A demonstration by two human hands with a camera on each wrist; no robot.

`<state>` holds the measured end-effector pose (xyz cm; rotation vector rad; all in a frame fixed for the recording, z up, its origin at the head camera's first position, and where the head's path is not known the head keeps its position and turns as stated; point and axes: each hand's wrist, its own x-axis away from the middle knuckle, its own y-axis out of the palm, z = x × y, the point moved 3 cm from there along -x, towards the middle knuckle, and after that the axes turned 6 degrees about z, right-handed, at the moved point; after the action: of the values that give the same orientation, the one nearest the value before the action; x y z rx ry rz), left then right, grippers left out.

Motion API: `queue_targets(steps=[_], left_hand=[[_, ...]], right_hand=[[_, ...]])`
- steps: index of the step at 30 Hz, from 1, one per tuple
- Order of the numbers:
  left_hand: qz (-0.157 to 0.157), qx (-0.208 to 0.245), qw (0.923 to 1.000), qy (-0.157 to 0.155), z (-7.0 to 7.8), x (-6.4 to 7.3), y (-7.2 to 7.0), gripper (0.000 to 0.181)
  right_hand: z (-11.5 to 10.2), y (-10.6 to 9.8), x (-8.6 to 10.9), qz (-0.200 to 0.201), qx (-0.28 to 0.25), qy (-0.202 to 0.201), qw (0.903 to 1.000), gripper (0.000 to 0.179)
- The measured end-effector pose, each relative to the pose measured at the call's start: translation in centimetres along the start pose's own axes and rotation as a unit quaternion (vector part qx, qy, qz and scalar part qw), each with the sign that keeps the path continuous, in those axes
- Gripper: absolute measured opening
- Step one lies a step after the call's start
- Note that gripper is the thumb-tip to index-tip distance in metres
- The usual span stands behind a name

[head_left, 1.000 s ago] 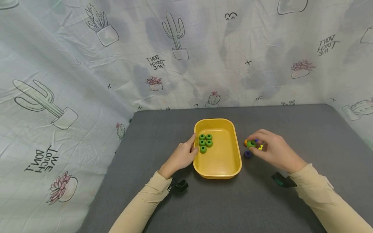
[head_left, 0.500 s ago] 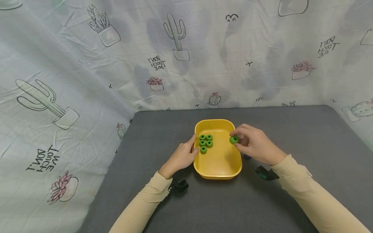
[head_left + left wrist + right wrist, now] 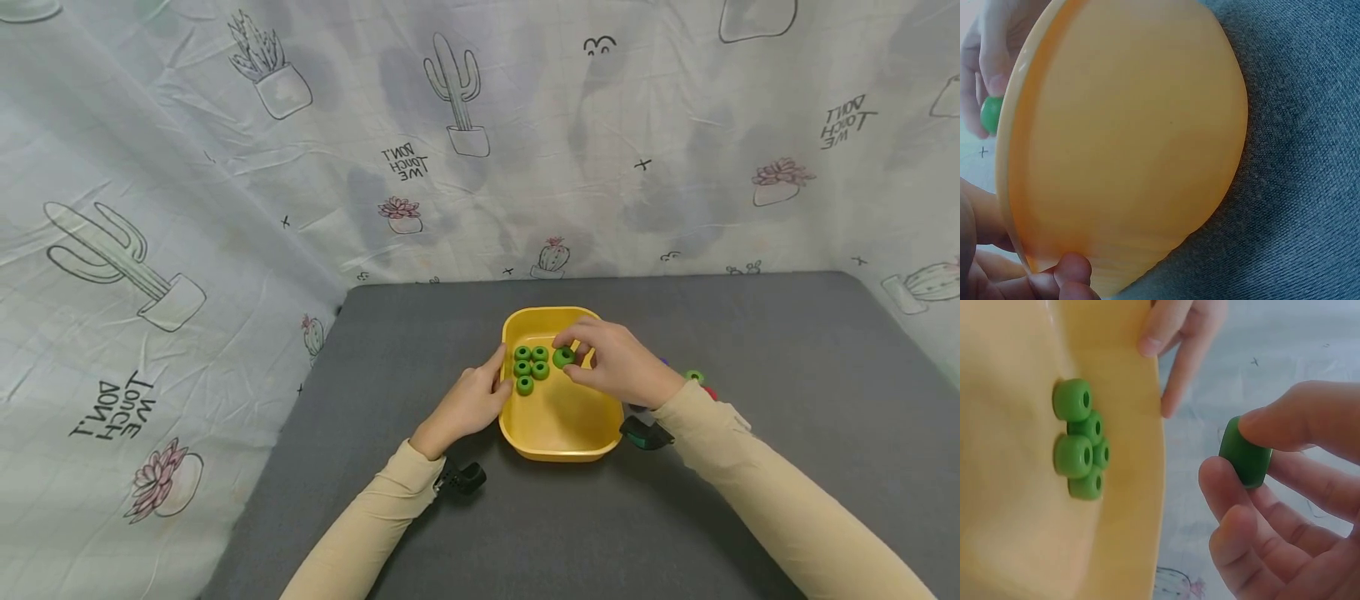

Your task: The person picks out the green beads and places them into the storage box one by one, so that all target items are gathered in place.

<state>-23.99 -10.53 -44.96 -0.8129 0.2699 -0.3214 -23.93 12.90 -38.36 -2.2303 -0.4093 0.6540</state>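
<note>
In the head view a yellow plastic tray [image 3: 558, 429] sits on the grey table. My left hand [image 3: 471, 400] grips its left wall, thumb over the rim and other fingers outside. Over the inside of the tray, my right hand [image 3: 618, 362] pinches a green bead [image 3: 564, 359] between thumb and fingers. The right wrist view shows that bead [image 3: 1245, 453] held above rim height, its hole turned away. Several matching green beads [image 3: 524, 386] stand in the tray's left part, two columns close together with their holes up.
Right of the tray, partly behind the right forearm, lie loose pieces: a green ring-like one [image 3: 694, 377], a red one [image 3: 710, 392] and a bit of blue [image 3: 664, 362]. A dark piece [image 3: 637, 407] lies at the tray's right side. A cactus-print cloth [image 3: 510, 150] hangs behind the table.
My right hand has carried the green bead leftward from the loose pieces, across the right rim, to over the tray near the other beads. The left hand and tray have stayed put.
</note>
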Motion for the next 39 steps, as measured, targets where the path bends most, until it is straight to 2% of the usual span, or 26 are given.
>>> queue_targets(steps=[4,15,21,39], left_hand=[[-0.001,-0.001,1.0000,-0.002,0.1,0.0,-0.1,0.064],[0.000,-0.001,1.0000,0.000,0.1,0.0,-0.1,0.064],[-0.004,0.003,1.0000,-0.006,-0.1,-0.1,0.0,0.064],[-0.004,0.005,1.0000,-0.004,0.0,-0.1,-0.2,0.063]], right_hand=[[0.0,0.9,-0.8,-0.007,0.001,-0.006,1.0000,0.029],[0.4,2.8,-2.5,-0.058,0.005,0.013,0.9982,0.028],[0.9,4.0,-3.0,-0.070,0.018,0.005,0.9974,0.025],[1.3,6.0,-3.6,-0.111,0.060,0.030,0.9915,0.020]])
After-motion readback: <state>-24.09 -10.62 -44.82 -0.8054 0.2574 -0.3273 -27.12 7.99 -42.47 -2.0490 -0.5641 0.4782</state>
